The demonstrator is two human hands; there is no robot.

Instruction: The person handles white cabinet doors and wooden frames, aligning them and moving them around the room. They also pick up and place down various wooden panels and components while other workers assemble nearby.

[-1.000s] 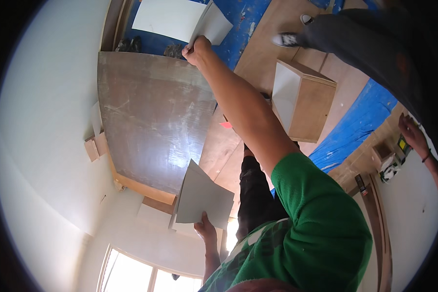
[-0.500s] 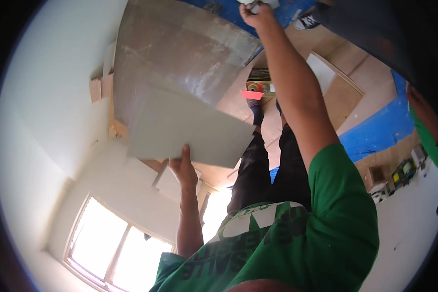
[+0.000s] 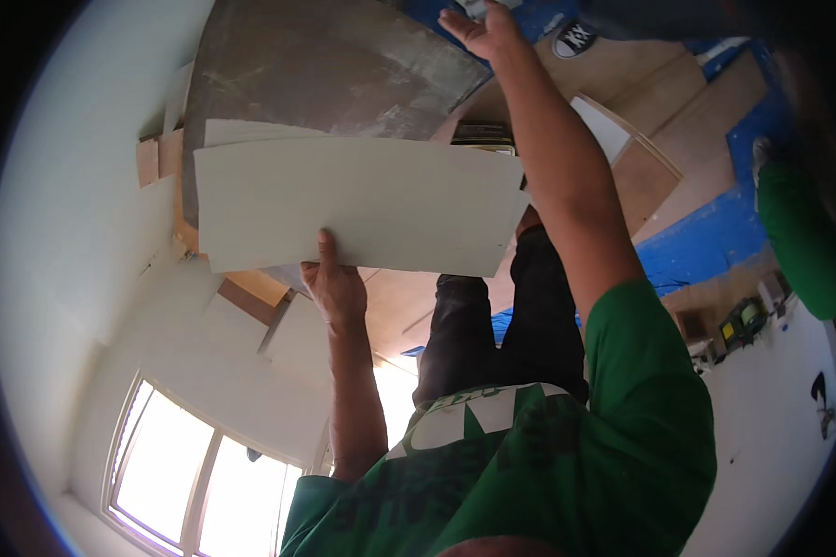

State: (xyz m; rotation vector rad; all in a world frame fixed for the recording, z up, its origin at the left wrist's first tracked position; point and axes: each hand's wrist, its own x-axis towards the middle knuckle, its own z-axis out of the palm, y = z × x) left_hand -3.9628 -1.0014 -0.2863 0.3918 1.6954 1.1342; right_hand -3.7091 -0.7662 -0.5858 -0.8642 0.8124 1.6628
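My left hand (image 3: 335,290) grips the near edge of a large pale flat board (image 3: 362,204), its thumb lying on top. A second pale sheet (image 3: 251,130) shows behind the board's far edge; whether the same hand holds it, I cannot tell. At the top edge of the view is my right hand (image 3: 490,35), arm stretched far out, with fingers apart and partly cut off by the frame. Right by those fingers is a whitish thing (image 3: 475,8), too little of it visible to name.
A large grey-brown worn panel (image 3: 316,65) lies beyond the board. Blue sheeting (image 3: 697,246) covers part of the brown floor. A person's sneaker (image 3: 574,40) stands near my right hand, and a green sleeve (image 3: 797,241) shows at right. A window (image 3: 163,455) is at lower left.
The pale board has swung to lie more level and shifted slightly up and left with my left hand. My right hand's fingers have spread from around a whitish item. The sneaker appears more fully.
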